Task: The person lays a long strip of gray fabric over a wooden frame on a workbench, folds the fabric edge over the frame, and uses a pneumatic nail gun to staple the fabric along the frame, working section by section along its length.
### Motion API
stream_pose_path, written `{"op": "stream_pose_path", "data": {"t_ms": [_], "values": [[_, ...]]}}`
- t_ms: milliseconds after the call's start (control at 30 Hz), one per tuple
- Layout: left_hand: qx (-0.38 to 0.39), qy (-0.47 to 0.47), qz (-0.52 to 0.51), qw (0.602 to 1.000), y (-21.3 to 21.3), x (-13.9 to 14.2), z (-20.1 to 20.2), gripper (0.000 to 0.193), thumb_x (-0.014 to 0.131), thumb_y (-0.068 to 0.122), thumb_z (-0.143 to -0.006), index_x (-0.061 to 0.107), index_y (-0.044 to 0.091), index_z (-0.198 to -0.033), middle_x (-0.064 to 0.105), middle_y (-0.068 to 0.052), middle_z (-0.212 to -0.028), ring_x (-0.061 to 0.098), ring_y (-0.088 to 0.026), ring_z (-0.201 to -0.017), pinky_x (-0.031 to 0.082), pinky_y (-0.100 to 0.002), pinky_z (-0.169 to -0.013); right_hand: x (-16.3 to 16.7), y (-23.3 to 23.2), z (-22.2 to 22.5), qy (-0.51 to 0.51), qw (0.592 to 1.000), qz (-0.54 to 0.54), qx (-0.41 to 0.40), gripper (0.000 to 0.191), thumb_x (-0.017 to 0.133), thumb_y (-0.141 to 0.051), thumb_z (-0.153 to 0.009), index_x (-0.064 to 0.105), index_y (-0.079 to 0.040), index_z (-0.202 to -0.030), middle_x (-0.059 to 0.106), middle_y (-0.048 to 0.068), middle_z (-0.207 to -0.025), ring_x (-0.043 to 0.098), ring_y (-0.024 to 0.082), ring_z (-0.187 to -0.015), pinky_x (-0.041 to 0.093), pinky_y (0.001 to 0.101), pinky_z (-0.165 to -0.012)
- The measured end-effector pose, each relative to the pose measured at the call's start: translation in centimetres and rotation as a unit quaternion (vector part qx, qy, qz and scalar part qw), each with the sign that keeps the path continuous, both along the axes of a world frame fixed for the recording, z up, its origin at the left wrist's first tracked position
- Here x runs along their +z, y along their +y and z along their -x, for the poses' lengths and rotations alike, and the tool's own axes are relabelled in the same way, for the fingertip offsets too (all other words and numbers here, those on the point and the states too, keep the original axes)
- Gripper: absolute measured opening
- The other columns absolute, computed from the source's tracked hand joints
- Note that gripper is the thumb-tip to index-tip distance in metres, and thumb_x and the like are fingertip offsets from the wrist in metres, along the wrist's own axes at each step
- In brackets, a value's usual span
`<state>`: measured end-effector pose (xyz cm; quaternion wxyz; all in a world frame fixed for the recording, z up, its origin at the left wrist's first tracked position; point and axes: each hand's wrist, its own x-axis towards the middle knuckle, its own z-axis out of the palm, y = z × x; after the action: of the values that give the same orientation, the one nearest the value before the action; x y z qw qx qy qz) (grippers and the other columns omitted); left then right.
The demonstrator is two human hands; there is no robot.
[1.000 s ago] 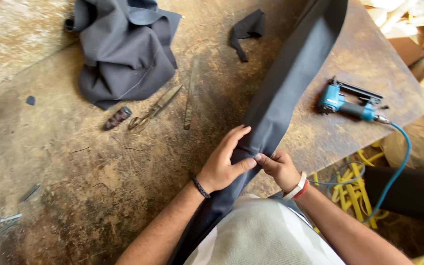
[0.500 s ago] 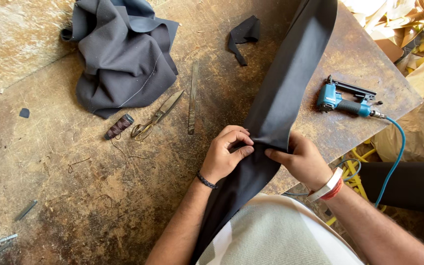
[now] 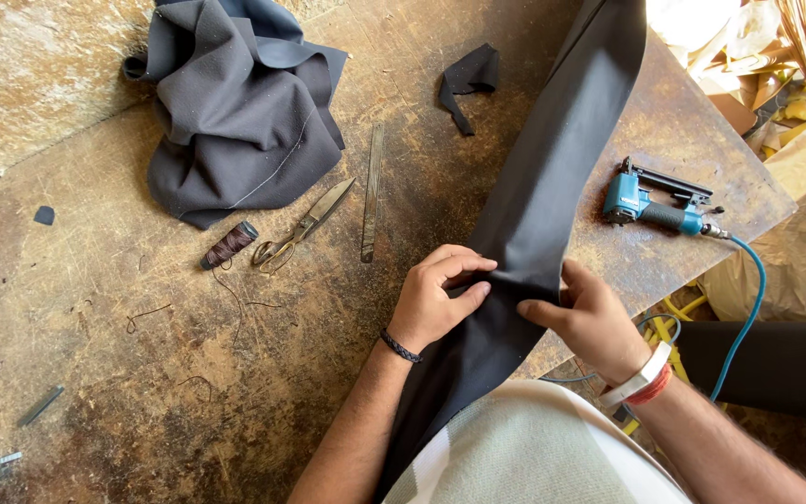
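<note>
We are holding a long dark strip [image 3: 552,177] with both hands at the near edge of the table [image 3: 142,373]. The strip is running from our lap up and away across the table's right part, passing out of view at the top. Our left hand [image 3: 436,303] is resting on the strip's left edge, its fingers curled and pressed together, the thumb pinching the cloth against them. Our right hand [image 3: 590,317] is gripping the strip from its right side, the thumb pointing left across the cloth toward the left hand; its fingers are lying under the strip, so we cannot tell how they are set. The two hands are sitting just beside each other, with a crease of cloth between them.

Right of the strip, a blue stapler [image 3: 650,205] is lying on the table near its edge, its hose [image 3: 748,308] trailing down off the side. Left of the strip, a metal bar [image 3: 371,191] is lying lengthwise, with scissors [image 3: 302,227] just beside it and a thread spool [image 3: 229,245] next to the scissors' handles. A heap of dark cloth [image 3: 235,112] is sitting at the far left of these, well apart from our hands. A small scrap [image 3: 466,79] of the same dark cloth is lying near the strip's upper part.
</note>
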<state>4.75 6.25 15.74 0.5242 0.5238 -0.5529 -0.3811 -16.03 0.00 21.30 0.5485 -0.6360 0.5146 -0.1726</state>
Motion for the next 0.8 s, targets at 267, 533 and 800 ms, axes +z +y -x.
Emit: {"op": "stream_pose_path", "data": {"t_ms": [267,533,800], "values": [[-0.006,-0.016,0.014,1.000,-0.4,-0.2,0.2,0.036,0.079,0.008,-0.086,0.073,0.011,-0.122,0.069,-0.006,-0.119,0.071,-0.018,-0.109,0.062,-0.029,-0.091,0.5,0.3,-1.7,0.134,0.977,0.159,0.047,0.040,0.076,-0.018,-0.082,0.065,-0.002,-0.117,0.077,0.015,-0.084,0.075,0.019,-0.073,0.059,0.0341,-0.066],[0.015,-0.034,0.010,0.999,-0.7,-0.7,0.6,0.043,0.079,0.009,-0.081,0.071,0.005,-0.123,0.069,-0.010,-0.119,0.073,-0.021,-0.105,0.063,-0.033,-0.092,2.5,-0.8,-3.2,0.178,0.971,0.140,0.080,0.015,0.070,-0.010,-0.080,0.074,0.000,-0.091,0.069,0.017,-0.065,0.066,0.023,-0.056,0.052,0.0382,-0.056],[0.100,-0.183,0.121,0.970,-0.9,0.4,2.6,0.018,0.083,0.010,-0.081,0.077,0.007,-0.097,0.074,-0.007,-0.098,0.074,-0.023,-0.088,0.062,-0.034,-0.076,3.4,-0.5,-2.2,0.154,0.966,0.183,0.095,0.014,0.073,-0.010,-0.078,0.073,-0.004,-0.091,0.069,0.013,-0.066,0.066,0.020,-0.055,0.053,0.0373,-0.055]]}}
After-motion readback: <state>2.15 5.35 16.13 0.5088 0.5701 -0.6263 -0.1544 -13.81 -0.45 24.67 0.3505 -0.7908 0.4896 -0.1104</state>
